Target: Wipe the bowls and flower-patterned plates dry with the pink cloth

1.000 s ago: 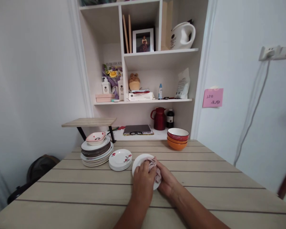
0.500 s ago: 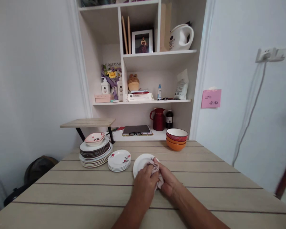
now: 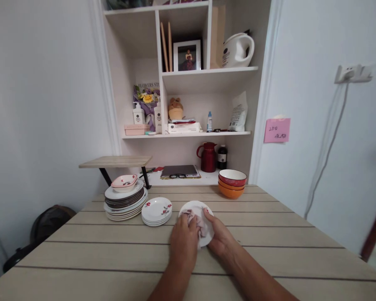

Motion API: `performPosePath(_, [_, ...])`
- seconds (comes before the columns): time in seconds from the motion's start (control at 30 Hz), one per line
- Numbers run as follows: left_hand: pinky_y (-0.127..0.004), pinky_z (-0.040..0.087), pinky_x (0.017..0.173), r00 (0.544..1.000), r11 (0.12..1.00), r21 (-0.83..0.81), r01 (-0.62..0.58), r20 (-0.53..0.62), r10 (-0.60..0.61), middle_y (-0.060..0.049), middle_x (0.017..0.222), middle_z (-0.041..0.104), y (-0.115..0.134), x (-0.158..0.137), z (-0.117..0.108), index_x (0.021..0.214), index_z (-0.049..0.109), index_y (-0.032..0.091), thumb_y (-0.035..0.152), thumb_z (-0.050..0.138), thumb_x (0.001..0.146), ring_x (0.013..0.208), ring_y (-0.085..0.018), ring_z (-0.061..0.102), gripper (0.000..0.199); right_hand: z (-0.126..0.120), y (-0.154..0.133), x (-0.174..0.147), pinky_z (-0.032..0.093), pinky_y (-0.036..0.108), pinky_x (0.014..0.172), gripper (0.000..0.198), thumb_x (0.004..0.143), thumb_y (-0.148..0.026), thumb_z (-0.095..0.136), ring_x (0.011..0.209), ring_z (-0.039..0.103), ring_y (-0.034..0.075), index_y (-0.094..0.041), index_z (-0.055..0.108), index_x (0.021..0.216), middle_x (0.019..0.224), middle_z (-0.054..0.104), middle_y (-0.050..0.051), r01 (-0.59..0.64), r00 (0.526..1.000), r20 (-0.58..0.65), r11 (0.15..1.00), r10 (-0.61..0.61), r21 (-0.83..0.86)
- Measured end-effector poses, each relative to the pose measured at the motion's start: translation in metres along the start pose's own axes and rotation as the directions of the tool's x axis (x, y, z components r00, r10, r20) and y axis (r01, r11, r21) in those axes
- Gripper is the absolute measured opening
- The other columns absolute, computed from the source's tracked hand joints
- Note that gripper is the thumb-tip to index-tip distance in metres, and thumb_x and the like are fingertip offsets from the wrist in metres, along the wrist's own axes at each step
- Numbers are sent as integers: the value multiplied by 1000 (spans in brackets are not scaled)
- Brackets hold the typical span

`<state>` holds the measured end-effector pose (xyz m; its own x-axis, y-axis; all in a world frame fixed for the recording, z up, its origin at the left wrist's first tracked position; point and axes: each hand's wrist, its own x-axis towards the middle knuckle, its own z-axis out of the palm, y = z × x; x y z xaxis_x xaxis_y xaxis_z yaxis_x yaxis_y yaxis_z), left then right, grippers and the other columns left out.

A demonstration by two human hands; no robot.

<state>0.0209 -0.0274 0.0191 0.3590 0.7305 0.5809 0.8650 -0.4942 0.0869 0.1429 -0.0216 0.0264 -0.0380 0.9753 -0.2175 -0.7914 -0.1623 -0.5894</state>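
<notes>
Over the feed, I record the left hand [image 3: 184, 237], fingers bunched on the cloth [image 3: 201, 228], shifted away from the right hand [image 3: 221, 238], which clamps the plate [image 3: 209, 231] between them, so wiping apparently reaches another area.

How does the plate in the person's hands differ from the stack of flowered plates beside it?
The held plate is single; the flowered plates are several, stacked. The held plate is in the right hand, with a cloth against it; the flowered plates rest on the table, untouched. Both are round and mainly white.
</notes>
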Motion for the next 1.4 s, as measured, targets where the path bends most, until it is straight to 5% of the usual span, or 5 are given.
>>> performPosePath(0.13, [-34, 52, 87, 981, 980, -56, -190, 38, 193, -7, 118, 66, 11, -6, 3, 120, 65, 25, 15, 49, 94, 104, -23, 62, 31, -7, -3, 3, 52, 28, 54, 26, 86, -40, 67, 58, 69, 20, -14, 64, 86, 67, 74, 7, -20, 1000, 5, 999, 20, -46])
performPosePath(0.33, [-37, 51, 89, 981, 976, -111, -185, 37, 190, -6, 123, 64, 7, -1, -1, 117, 67, 26, 19, 58, 91, 106, -25, 61, 28, -4, 2, 0, 49, 23, 51, 23, 81, -36, 74, 53, 65, 15, -15, 64, 80, 65, 73, 3, 27, 998, 55, 994, -21, -107])
performPosePath(0.7, [-36, 50, 87, 987, 987, -9, 161, 13, -161, -12, 122, 60, -19, 5, 0, 121, 64, 22, 17, 56, 90, 109, -26, 60, 33, 2, 1, 1, 56, 38, 77, 32, 83, -33, 70, 73, 73, 25, -14, 64, 107, 87, 79, 11, 31, 1000, 0, 997, -31, -65])
performPosePath(1.0, [-34, 51, 89, 970, 958, -172, -229, 49, 240, -6, 122, 64, 7, -4, -4, 123, 64, 29, 17, 55, 91, 106, -23, 61, 36, -5, -6, -3, 52, 28, 58, 30, 85, -43, 68, 61, 69, 19, -13, 65, 82, 70, 74, 8, -65, 997, 26, 994, 68, -92])
performPosePath(1.4, [-37, 50, 92, 977, 977, -30, 211, 3, -211, -14, 131, 56, -22, 7, -6, 123, 64, 21, 21, 53, 93, 118, -28, 57, 32, 3, 3, -1, 57, 37, 74, 32, 83, -35, 71, 71, 73, 24, -13, 65, 106, 83, 79, 10, 54, 997, 50, 996, -50, -69])
